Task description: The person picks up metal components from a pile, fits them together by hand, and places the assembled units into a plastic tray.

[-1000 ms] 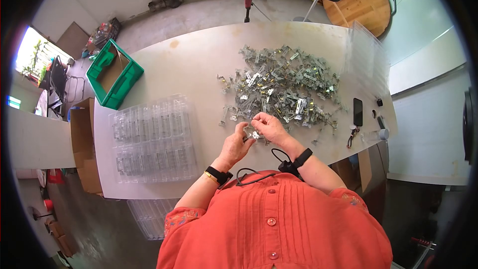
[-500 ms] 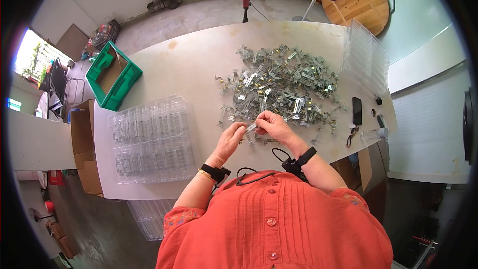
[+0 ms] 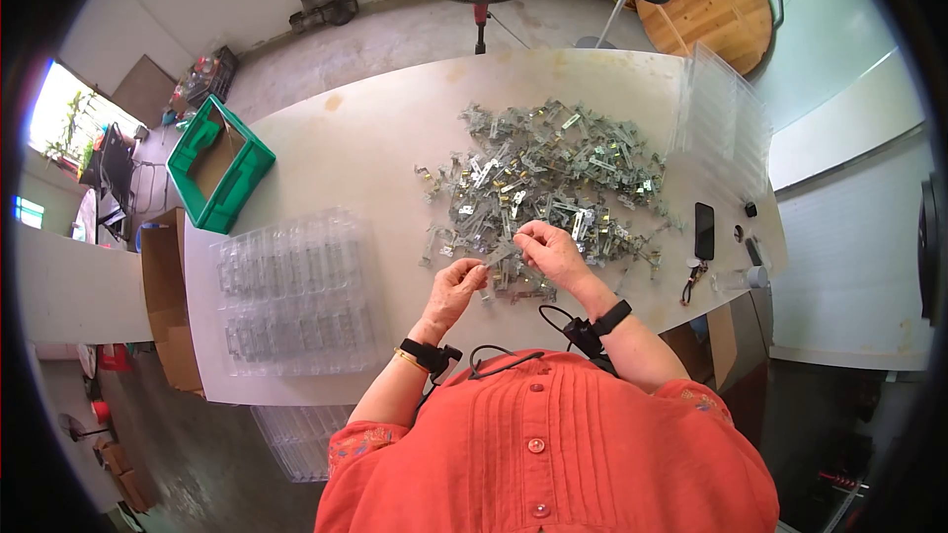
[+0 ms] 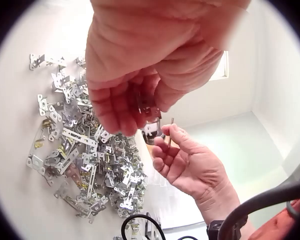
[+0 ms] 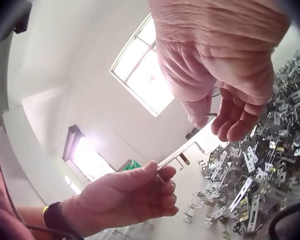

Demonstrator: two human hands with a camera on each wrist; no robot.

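In the head view, my left hand (image 3: 458, 292) and right hand (image 3: 553, 253) are raised over the near edge of a pile of metal brackets (image 3: 553, 178). A flat metal bracket (image 5: 177, 156) with a bent hook extends from the thumb and fingers of my left hand (image 5: 127, 197) toward the right hand. Between thumb and fingertips, my right hand (image 4: 192, 165) pinches a thin metal pin (image 4: 171, 128). That pin stands near the bracket's far end in the right wrist view. Part of the bracket is hidden inside the left hand.
Clear plastic trays (image 3: 296, 291) filled with metal parts lie at the left of the table (image 3: 346, 148). Behind them stands a green crate (image 3: 259, 163). More clear trays (image 3: 726, 123) stand at the right, near a phone (image 3: 704, 231) and a clear bottle (image 3: 743, 278).
A second ago both hands were close together around a small metal piece. Now they are farther apart, with the bracket stretching between them. The head view has shifted slightly.
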